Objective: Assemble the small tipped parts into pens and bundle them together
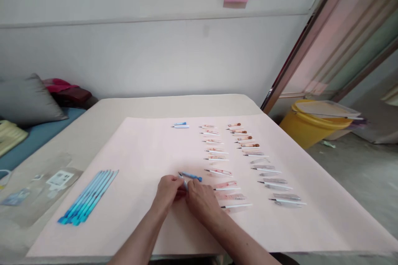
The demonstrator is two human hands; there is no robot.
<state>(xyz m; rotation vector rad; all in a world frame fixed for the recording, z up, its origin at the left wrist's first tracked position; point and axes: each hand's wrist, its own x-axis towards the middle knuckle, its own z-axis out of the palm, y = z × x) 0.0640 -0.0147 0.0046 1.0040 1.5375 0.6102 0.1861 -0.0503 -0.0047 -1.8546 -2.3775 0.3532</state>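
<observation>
Near the front middle of the table, my left hand (167, 191) pinches a slim white pen refill (184, 182) with a dark tip. The fingers of my right hand (202, 198) are closed around its lower end, part of which they hide. Just beyond my hands lies a blue pen barrel (191, 176), close to my right fingertips. At the left, several blue and turquoise pens (90, 194) lie side by side, slanting. Farther back, a short blue barrel and a white refill (180, 126) rest together.
Right of my hands, a column of refills with clear pink-marked barrels (217, 172) runs away from me. Beyond it lie refills with brown-topped barrels (245, 138) and greyish clear ones (275, 181). Clear plastic bags (46, 186) lie left. A yellow bin (314, 126) stands beside the table.
</observation>
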